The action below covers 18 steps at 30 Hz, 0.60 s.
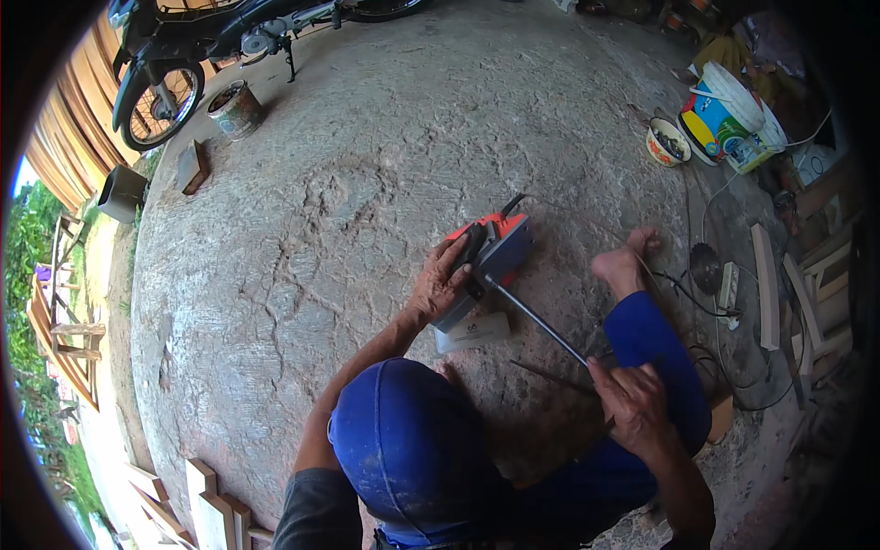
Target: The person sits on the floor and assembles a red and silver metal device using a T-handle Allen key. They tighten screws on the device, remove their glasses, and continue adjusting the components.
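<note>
An orange and grey electric hand planer (518, 252) rests tilted on the rough concrete floor. My left hand (442, 280) is closed around its black handle and steadies it. In my right hand (634, 403) is a long metal rod tool (543, 325); its grip end is hidden by my fingers, so its exact kind does not show. The far tip of the rod meets the planer's side just beside my left fingers. A translucent whitish plastic piece (472, 333) lies against the planer's near end. A thin dark bar (550, 377) is on the floor near my right hand.
A bare foot (619, 271) is planted right of the planer. Farther right are a circular saw blade (705, 268), a white power strip (730, 289), cables and wood strips (764, 284). Buckets (729, 105) and a bowl (667, 143) stand far right; a motorcycle (229, 37) is far left.
</note>
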Tool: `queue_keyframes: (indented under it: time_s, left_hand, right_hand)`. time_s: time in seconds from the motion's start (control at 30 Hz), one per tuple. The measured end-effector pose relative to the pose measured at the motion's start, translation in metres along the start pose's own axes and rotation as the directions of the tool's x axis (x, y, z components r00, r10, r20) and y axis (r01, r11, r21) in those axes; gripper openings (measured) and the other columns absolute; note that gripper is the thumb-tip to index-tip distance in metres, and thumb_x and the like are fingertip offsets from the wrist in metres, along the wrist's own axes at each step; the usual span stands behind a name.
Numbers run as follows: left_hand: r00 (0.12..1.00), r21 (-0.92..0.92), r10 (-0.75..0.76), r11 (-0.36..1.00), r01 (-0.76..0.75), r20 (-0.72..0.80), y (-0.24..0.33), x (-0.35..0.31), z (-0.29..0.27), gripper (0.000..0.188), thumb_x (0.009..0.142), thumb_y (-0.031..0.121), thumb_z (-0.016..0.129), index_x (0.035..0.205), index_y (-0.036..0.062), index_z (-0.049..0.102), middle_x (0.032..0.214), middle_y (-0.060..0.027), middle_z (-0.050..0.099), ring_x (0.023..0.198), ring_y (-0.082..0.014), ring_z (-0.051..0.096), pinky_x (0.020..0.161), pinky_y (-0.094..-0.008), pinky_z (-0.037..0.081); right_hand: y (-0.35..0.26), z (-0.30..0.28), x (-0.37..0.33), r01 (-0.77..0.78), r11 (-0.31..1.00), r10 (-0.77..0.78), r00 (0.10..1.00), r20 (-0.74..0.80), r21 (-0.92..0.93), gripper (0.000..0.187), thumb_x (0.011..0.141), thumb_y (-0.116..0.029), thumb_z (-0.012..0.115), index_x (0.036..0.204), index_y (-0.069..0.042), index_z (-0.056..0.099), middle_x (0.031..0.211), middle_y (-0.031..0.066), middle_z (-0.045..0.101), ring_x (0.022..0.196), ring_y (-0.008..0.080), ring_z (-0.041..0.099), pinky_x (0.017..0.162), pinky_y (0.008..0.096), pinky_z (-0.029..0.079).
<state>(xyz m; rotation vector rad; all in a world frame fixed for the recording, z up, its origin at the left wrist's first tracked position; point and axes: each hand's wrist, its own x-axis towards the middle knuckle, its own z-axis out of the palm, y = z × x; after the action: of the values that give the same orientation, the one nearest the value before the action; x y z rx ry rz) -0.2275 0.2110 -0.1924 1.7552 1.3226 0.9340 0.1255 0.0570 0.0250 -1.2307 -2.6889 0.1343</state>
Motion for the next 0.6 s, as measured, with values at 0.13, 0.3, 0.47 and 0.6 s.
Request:
queue_keyframes:
  time_s: [0.13,0.3,0.47,0.6]
  left_hand:
    - [1.000,0.051,0.024,0.998,-0.024,0.001,-0.004,-0.001,0.000,0.065,0.106,0.044,0.055,0.161,0.0131,0.038,0.159,-0.0228,0.038,0.148,-0.0411,0.037,0.123,-0.0463,0.031]
    - [0.999,0.034,0.046,0.998,-0.046,-0.003,-0.002,-0.001,0.000,0.066,0.106,0.044,0.054,0.161,0.0122,0.038,0.158,-0.0237,0.038,0.148,-0.0417,0.036,0.123,-0.0480,0.030]
    - [0.999,0.022,0.041,0.999,-0.041,-0.015,-0.006,-0.002,0.003,0.067,0.106,0.045,0.054,0.161,0.0120,0.037,0.157,-0.0244,0.038,0.148,-0.0421,0.035,0.123,-0.0479,0.030]
    - [0.998,-0.004,0.048,0.999,-0.048,-0.042,-0.005,-0.002,0.004,0.064,0.104,0.042,0.056,0.160,0.0148,0.040,0.157,-0.0237,0.039,0.144,-0.0436,0.039,0.121,-0.0480,0.032]
  right_hand:
    - [0.002,0.018,0.015,0.104,0.992,-0.102,0.994,0.038,-0.071,0.056,0.081,0.005,0.068,0.137,-0.001,0.064,0.078,0.0067,0.060,0.068,0.0207,0.060,0.062,0.0391,0.039]
    - [0.006,0.030,0.030,0.146,0.983,-0.143,0.989,0.036,-0.108,0.053,0.081,0.003,0.070,0.134,-0.001,0.066,0.075,0.0055,0.056,0.067,0.0211,0.058,0.063,0.0388,0.038]
    - [0.008,0.034,0.038,0.163,0.980,-0.154,0.985,0.081,-0.114,0.045,0.088,0.001,0.066,0.133,-0.002,0.066,0.076,0.0042,0.060,0.068,0.0185,0.061,0.062,0.0379,0.039]
    - [0.007,0.038,0.040,0.159,0.980,-0.152,0.986,0.071,-0.115,0.043,0.088,0.002,0.066,0.131,-0.002,0.067,0.075,0.0039,0.059,0.067,0.0181,0.061,0.061,0.0374,0.039]
